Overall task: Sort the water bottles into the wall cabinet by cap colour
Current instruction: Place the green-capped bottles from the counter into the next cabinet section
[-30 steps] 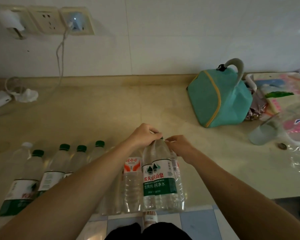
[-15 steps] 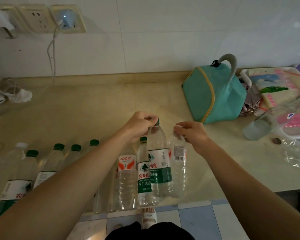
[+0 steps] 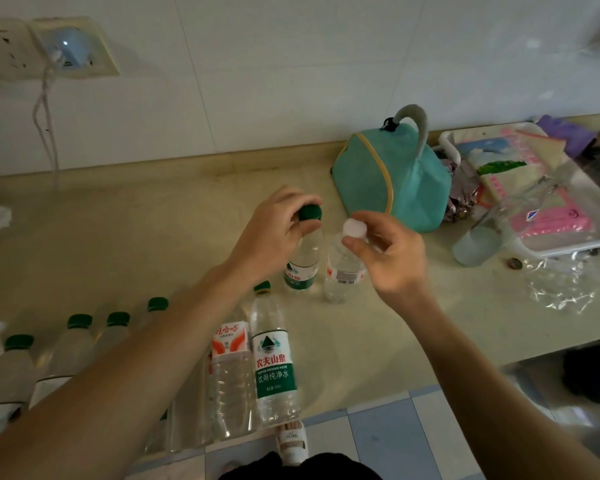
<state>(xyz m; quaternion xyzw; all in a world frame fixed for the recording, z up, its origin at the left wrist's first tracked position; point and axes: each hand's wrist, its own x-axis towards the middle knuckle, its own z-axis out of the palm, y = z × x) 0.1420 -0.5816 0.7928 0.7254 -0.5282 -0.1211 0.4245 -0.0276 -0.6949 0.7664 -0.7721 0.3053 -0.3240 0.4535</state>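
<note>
Here, seen from your head camera, your left hand grips the neck of a clear plastic water bottle with a green cap, fingers curled round just under the cap, while your right hand pinches the neck of a smaller clear plastic bottle with a white cap. Both bottles hang side by side above the beige stone countertop. Near the counter's front edge stand a green-capped bottle with a green-and-white label and, touching it, a clear bottle with a red-and-white label; more green-capped bottles line up to their left. A teal fabric lunch bag sits behind your right hand, near a white tray.
</note>
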